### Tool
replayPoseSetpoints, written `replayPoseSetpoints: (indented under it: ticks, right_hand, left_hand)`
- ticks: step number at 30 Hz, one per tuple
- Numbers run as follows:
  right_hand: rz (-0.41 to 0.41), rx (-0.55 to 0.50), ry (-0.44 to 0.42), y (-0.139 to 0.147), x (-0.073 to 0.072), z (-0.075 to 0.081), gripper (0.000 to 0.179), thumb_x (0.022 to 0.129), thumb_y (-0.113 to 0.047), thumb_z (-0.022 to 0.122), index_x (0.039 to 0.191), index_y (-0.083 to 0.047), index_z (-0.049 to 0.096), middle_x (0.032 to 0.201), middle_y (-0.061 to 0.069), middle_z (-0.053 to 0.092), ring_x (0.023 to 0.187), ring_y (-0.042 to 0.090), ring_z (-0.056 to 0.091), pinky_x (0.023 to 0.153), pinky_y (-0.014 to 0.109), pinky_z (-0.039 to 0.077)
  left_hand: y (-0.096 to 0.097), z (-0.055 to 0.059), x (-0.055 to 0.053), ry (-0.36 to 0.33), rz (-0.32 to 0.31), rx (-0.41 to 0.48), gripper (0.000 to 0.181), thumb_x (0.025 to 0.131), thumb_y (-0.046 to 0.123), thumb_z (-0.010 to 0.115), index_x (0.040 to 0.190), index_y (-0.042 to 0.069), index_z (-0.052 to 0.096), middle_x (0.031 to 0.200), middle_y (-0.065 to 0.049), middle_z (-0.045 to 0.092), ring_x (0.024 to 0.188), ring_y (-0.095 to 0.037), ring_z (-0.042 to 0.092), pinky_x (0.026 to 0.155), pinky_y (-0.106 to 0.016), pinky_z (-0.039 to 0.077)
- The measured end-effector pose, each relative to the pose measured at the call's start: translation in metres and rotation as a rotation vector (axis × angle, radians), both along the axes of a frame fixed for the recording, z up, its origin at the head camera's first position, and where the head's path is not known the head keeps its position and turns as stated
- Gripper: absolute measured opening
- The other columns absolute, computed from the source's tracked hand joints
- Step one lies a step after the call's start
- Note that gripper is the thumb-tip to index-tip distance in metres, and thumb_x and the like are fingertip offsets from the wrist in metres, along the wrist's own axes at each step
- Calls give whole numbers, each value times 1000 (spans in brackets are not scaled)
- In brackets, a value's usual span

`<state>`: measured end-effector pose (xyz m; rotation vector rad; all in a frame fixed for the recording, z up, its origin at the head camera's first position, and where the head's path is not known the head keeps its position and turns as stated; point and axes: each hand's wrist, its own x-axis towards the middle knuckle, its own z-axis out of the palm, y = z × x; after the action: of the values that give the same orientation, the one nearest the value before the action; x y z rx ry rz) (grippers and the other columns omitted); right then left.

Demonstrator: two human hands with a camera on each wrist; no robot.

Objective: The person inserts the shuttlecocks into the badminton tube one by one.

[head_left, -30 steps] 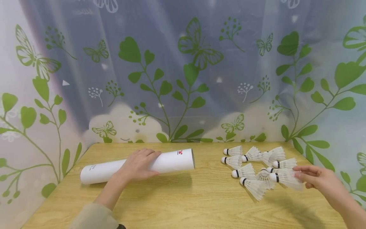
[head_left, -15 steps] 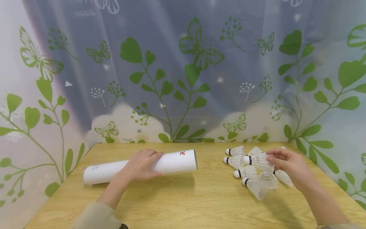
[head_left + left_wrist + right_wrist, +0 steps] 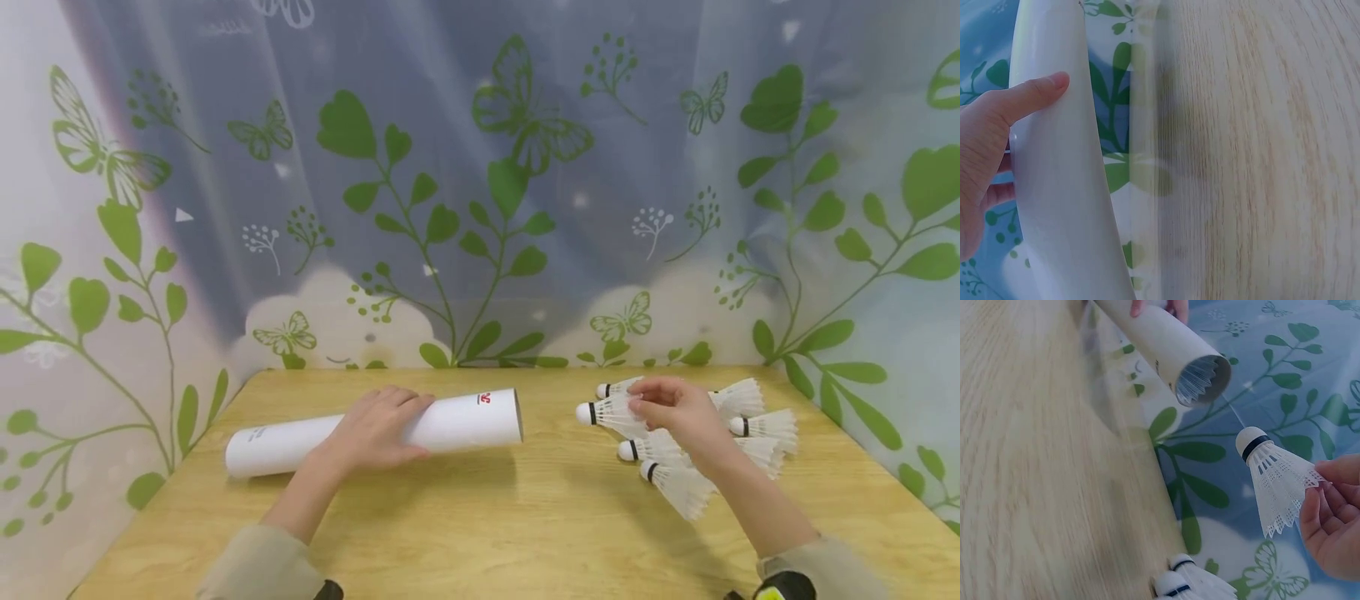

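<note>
My left hand grips a white shuttlecock tube around its middle, the thumb lying along its near side. The tube's right end is uncapped and tilts up a little. In the right wrist view, a shuttlecock skirt shows inside that mouth. My right hand pinches a white shuttlecock by the skirt's edge between thumb and fingers. Its cork, banded in black, points left toward the tube's mouth, with a gap between them. Below and behind this hand lie several more shuttlecocks, some partly hidden by it.
The wooden table bears the loose shuttlecocks on its right side. A curtain printed with green leaves and butterflies hangs along the back and both sides, close behind the table's far edge.
The right hand has lifted a shuttlecock from the right of the group and carried it left toward the tube. The left hand keeps its grip on the tube, which has hardly moved.
</note>
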<state>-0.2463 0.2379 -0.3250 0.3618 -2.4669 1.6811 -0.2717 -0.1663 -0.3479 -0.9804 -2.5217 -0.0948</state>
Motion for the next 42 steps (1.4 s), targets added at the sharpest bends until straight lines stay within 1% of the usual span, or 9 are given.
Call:
replayPoseSetpoints:
  ticks: [4, 7, 13, 19, 23, 28, 35, 39, 42]
  right_hand:
    - [10, -33, -11, -19, -6, -3, 30, 89, -9, 61, 112, 10, 57, 94, 7, 64, 77, 11, 55, 66, 29, 51]
    - [11, -57, -24, -33, -9, -5, 29, 89, -8, 60, 112, 9, 58, 97, 9, 64, 78, 11, 56, 67, 28, 51]
    - [-8, -92, -23, -60, -15, -9, 26, 87, -7, 62, 108, 8, 61, 89, 4, 64, 76, 11, 55, 64, 26, 49]
    - [-10, -105, -13, -83, -18, -15, 19, 84, -6, 65, 100, 5, 64, 81, -1, 63, 74, 12, 54, 58, 24, 45]
    - [1, -106, -13, -93, -20, -20, 18, 84, -6, 66, 98, 5, 65, 78, -1, 63, 71, 13, 53, 56, 25, 43]
    - [10, -131, -9, -103, -22, -26, 18, 83, -2, 66, 99, 6, 65, 80, 2, 65, 71, 12, 54, 58, 26, 46]
    - [36, -167, -49, -114, -21, -31, 15, 85, 2, 61, 99, 6, 63, 87, 7, 65, 72, 14, 55, 61, 28, 48]
    - [24, -192, -40, -119, -20, -31, 15, 85, 5, 60, 100, 7, 59, 88, 11, 66, 73, 13, 57, 59, 25, 47]
    - [9, -218, -35, -122, -20, -31, 17, 85, 5, 60, 101, 8, 57, 89, 13, 68, 72, 13, 58, 58, 26, 47]
  left_hand:
    - [1, 0, -2, -16, 7, -4, 70, 69, 42, 79, 125, 7, 56, 112, -9, 61, 102, -28, 56, 86, -43, 46]
    - [1, 1, -2, -29, 10, -3, 70, 69, 42, 79, 125, 7, 56, 112, -8, 61, 102, -28, 56, 87, -44, 46]
    - [2, 2, -2, -29, 10, -16, 69, 70, 42, 78, 126, 8, 56, 112, -8, 61, 102, -27, 56, 86, -44, 46]
    - [2, 2, -2, -22, 3, -20, 70, 70, 43, 77, 125, 7, 56, 112, -8, 61, 101, -27, 56, 86, -43, 46]
    - [2, 2, -1, -22, -1, -18, 70, 70, 44, 77, 125, 7, 56, 112, -8, 61, 101, -27, 56, 85, -43, 47]
    - [2, 1, -2, -9, -1, -18, 69, 70, 44, 77, 125, 8, 56, 111, -8, 61, 100, -26, 56, 85, -42, 47]
    - [2, 0, -2, 3, -13, -22, 69, 70, 44, 76, 124, 7, 56, 111, -8, 62, 99, -27, 57, 83, -42, 48]
    - [2, 1, -1, -8, -4, -23, 68, 71, 44, 76, 125, 7, 56, 111, -8, 62, 100, -26, 56, 83, -42, 47]
    - [3, 1, -1, -10, 1, -24, 68, 71, 44, 76, 125, 7, 56, 111, -8, 61, 100, -26, 56, 83, -42, 47]
